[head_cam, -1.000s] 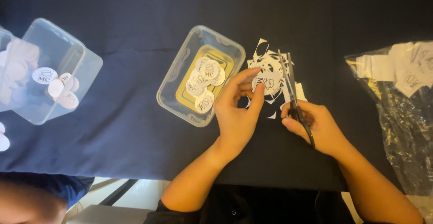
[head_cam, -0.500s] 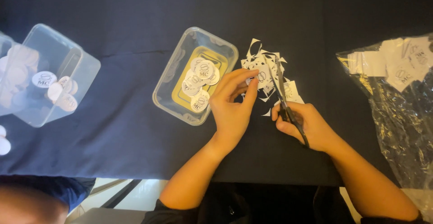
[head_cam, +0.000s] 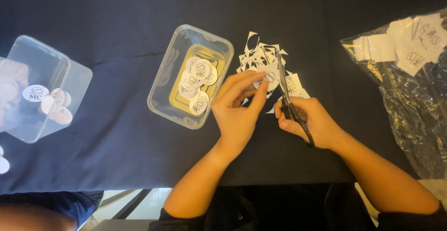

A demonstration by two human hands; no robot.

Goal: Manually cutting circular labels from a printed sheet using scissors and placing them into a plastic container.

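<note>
Paper piece (head_cam: 269, 78) sits pinched in left hand (head_cam: 238, 107) fingertips, mid-table toward the near edge, scissors (head_cam: 287, 98) blades at its right side. Right hand (head_cam: 309, 119) is closed through the scissor handles; blades look nearly together, pointing to the far edge. Scraps (head_cam: 258, 56) lie piled just beyond the paper, touching it or nearly so.

Progress, as a judgement: tub (head_cam: 191, 75) left of the hands already holds several cut round labels (head_cam: 199, 80), so a good batch is done; bag (head_cam: 405, 68) at the right edge has uncut sheets left, so plenty remains. Second tub (head_cam: 39, 91) at the left edge also holds rounds; another person's sleeve (head_cam: 51, 200) shows at the near left corner.

Versus the frame before: hands and scissors in almost the same spot, left fingers slightly shifted on the paper, view nudged a bit
</note>
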